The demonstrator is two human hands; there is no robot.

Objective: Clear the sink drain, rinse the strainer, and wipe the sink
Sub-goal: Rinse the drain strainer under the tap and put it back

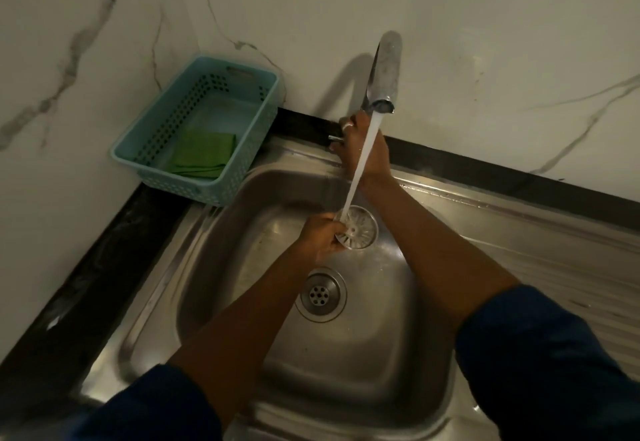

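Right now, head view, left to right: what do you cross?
Teal basket with the green cloth in it → left hand, fingers pinching the strainer → strainer under the water → draining board. Left out: drain, right hand, faucet; they overlap the hand and strainer.

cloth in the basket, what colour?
Green, a folded cloth lying in the light blue basket; head view shows it.
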